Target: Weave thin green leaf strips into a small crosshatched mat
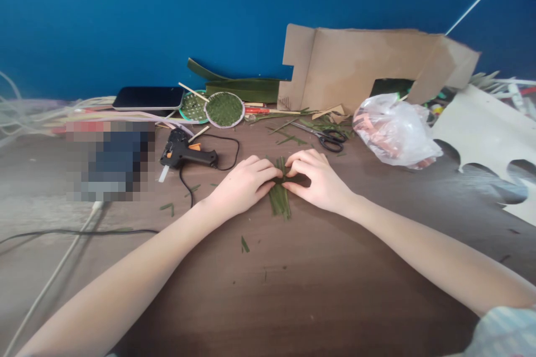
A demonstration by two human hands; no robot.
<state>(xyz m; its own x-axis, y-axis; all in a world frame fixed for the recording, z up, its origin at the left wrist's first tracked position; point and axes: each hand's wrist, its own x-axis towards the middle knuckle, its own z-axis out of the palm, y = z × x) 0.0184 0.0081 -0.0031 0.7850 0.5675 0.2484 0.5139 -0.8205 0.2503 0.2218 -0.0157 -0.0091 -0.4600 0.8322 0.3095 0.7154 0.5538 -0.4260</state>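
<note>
A small bundle of green leaf strips lies on the brown table, running towards and away from me. My left hand presses on it from the left with fingers curled together. My right hand pinches the same bundle from the right, fingers closed over a darker strip across the middle. Both hands meet at the centre of the bundle.
A black glue gun with its cord lies to the left. Scissors, two woven green discs, a phone, a plastic bag, and brown cardboard stand behind. Pale cut card is at right. Green scraps dot the table.
</note>
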